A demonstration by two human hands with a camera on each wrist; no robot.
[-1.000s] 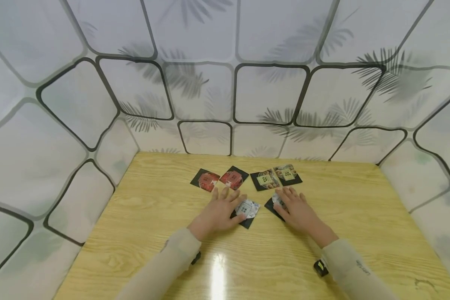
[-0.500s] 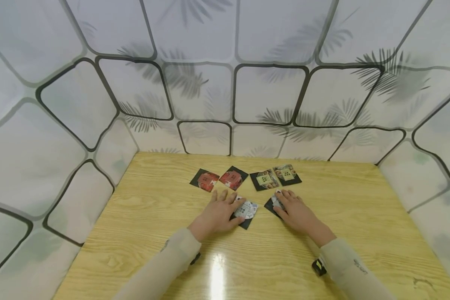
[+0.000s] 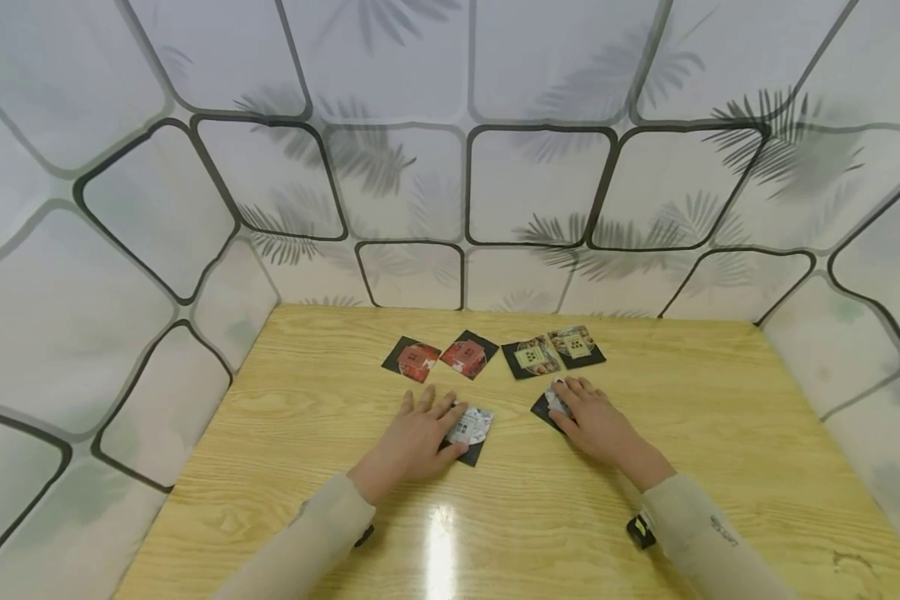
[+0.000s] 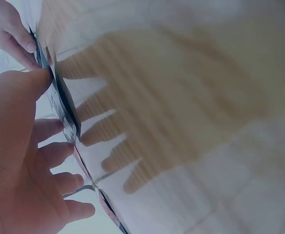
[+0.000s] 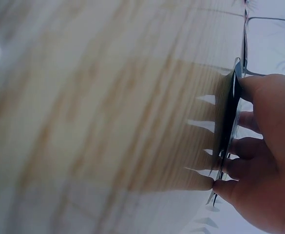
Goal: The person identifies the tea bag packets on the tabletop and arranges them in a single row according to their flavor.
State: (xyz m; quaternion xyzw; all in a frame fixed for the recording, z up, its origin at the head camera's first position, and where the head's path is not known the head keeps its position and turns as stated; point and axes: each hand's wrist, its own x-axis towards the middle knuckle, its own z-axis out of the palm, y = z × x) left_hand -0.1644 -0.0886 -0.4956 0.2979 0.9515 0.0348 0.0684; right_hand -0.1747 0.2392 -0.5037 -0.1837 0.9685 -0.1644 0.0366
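On a glossy table (image 3: 285,392) by leaf-patterned walls (image 3: 397,183), left hand (image 3: 412,437) and right hand (image 3: 602,427) touch cards (image 3: 476,427), fingers (image 4: 60,155) spread.

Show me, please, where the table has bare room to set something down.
Broad bare table lies from the left hand to the left wall, and from the right hand to the right wall. Another patch runs between the sleeves and up between the two grey cards. It is crowded beyond the hands: red cards and yellow cards.
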